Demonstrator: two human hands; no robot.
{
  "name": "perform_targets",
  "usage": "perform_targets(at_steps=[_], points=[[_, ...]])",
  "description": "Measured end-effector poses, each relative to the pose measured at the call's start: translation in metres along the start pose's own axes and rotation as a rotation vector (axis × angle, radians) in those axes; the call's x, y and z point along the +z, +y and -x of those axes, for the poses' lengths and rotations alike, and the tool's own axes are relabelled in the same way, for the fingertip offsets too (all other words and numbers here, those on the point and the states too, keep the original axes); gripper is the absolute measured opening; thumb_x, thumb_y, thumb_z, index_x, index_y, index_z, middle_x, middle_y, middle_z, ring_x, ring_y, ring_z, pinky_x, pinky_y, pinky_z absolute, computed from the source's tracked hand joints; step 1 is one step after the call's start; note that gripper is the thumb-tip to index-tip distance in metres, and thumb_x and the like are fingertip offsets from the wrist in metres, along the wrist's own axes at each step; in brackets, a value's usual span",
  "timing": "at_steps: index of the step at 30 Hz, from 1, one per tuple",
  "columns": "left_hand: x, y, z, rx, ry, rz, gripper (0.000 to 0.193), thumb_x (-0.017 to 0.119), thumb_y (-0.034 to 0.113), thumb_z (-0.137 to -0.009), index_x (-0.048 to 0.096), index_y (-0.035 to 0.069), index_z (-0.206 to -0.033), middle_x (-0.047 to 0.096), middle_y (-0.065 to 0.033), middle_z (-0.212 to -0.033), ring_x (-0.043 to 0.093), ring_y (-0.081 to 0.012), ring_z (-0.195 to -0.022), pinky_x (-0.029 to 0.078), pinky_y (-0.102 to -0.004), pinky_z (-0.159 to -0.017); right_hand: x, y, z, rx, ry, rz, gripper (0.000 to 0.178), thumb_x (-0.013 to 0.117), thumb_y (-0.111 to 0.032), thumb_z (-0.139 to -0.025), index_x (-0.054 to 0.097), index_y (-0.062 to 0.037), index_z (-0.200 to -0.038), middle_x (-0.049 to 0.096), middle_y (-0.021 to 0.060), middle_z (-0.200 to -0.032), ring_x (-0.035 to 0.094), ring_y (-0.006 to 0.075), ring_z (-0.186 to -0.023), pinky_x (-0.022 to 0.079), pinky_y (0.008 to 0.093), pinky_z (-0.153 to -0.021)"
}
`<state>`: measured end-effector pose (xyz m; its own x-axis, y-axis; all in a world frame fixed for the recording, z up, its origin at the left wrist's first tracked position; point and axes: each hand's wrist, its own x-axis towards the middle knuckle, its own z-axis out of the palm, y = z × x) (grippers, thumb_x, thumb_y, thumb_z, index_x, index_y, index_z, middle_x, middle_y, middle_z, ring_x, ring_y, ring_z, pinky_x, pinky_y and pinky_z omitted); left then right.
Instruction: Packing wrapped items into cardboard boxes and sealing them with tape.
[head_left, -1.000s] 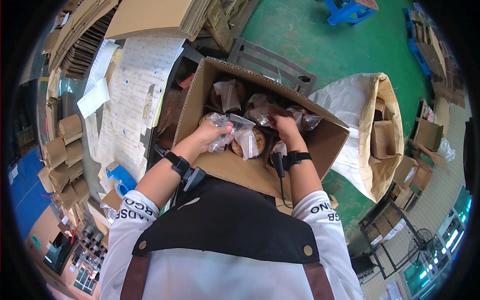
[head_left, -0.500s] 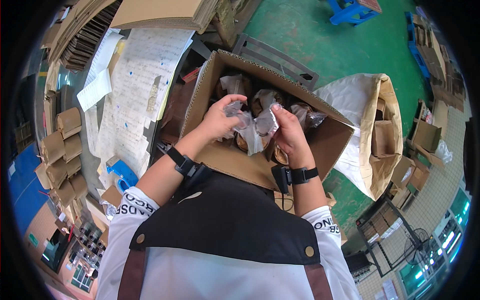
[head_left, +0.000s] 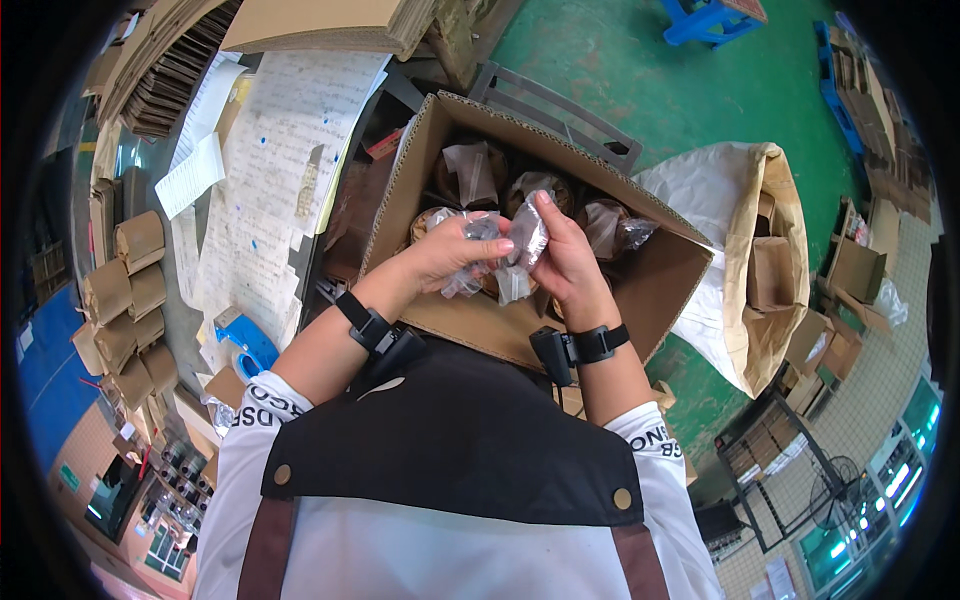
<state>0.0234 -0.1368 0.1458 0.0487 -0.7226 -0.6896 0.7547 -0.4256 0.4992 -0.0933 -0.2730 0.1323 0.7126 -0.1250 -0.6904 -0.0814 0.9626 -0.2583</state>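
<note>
Both hands are over an open cardboard box in front of me. My left hand is closed on crumpled clear plastic bags, its thumb pointing right. Against it, my right hand pinches a shiny small plastic bag between thumb and fingers. What the bags contain, I cannot make out. Down in the box sit several round brown items, with a small clear bag on one and another bag near the right wall. The hands hide part of the box's inside.
A white woven sack with cardboard in it stands right of the box. To the left, handwritten sheets cover a table, with a blue tape dispenser at its near end. Brown paper packs are piled farther left; a blue stool stands beyond.
My hands have come closer together over the box, and the right hand's bag has turned more upright. The left thumb now lies across the bags it holds.
</note>
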Motion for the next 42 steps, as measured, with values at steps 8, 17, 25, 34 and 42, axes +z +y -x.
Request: perform_targets(at_steps=[8,17,25,34,42], points=[[-0.016,-0.018,-0.012,0.055,0.154,-0.125,0.024,0.07,0.02,-0.085,0.058,0.006,-0.101,0.059,-0.0001,-0.081,0.051,-0.0061,-0.063,0.041,-0.0195,-0.053,-0.016,-0.005,0.017,-0.091,0.019,0.642,0.022,0.069,-0.024,-0.086,0.064,-0.002,-0.088,0.065,0.0027,-0.08,0.059,0.01,-0.067,0.047,0.0229,-0.058],[-0.024,-0.026,-0.016,-0.079,0.336,-0.32,0.017,0.065,0.019,-0.086,0.061,0.005,-0.095,0.059,0.0007,-0.072,0.051,-0.0056,-0.059,0.04,-0.0204,-0.049,-0.055,0.009,-0.013,-0.145,0.19,0.651,0.02,0.078,-0.017,-0.077,0.064,-0.0023,-0.077,0.062,0.0033,-0.068,0.054,0.0081,-0.056,0.044,0.0224,-0.052],[-0.043,-0.033,-0.008,-0.103,0.395,-0.271,0.018,0.064,0.019,-0.086,0.062,0.006,-0.099,0.06,0.0007,-0.074,0.052,-0.006,-0.06,0.04,-0.0218,-0.05,-0.07,0.003,-0.035,-0.612,0.756,1.95,0.038,0.071,-0.032,-0.082,0.065,0.0049,-0.088,0.063,0.0053,-0.069,0.061,0.0218,-0.066,0.049,0.034,-0.06],[-0.037,-0.014,0.052,0.198,0.128,-0.147,0.049,0.067,0.008,-0.083,0.044,0.006,-0.126,0.057,-0.006,-0.107,0.056,-0.0107,-0.092,0.049,-0.0245,-0.075,-0.025,0.02,-0.13,-0.314,0.097,1.178,0.029,0.065,-0.025,-0.088,0.065,-0.0002,-0.104,0.064,0.0017,-0.077,0.052,0.0071,-0.059,0.043,0.0236,-0.053],[-0.044,-0.018,0.098,0.165,0.498,-0.257,0.047,0.07,0.002,-0.079,0.046,0.005,-0.12,0.058,-0.0089,-0.108,0.057,-0.0141,-0.098,0.049,-0.0294,-0.083,0.017,0.043,-0.047,0.223,-0.394,0.931,0.019,0.075,-0.015,-0.08,0.066,0.0008,-0.087,0.064,0.0034,-0.07,0.058,0.0088,-0.061,0.046,0.022,-0.056]])
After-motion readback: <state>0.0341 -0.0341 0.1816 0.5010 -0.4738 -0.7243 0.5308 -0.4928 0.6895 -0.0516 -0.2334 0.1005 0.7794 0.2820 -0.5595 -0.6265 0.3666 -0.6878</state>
